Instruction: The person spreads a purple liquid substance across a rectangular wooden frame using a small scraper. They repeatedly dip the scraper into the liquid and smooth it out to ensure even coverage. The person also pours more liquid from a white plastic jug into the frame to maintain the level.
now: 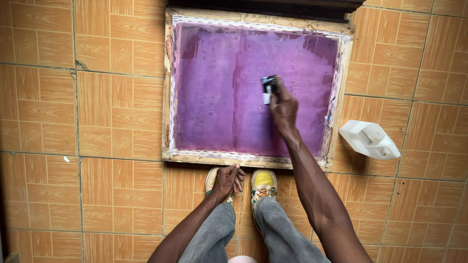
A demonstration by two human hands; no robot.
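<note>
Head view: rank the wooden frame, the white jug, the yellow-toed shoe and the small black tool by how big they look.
1. Wooden frame, by far the largest.
2. White jug.
3. Yellow-toed shoe, partly hidden by the trouser leg, so its rank against the jug is unsure.
4. Black tool in the right hand, smallest.

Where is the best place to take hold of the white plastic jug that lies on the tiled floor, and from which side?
Probably the handle moulded into the upper face of the white jug. The jug lies on its side, to the right of the wooden frame, so the handle faces up. Come from above and curl the fingers through it; nothing blocks that side.
</note>
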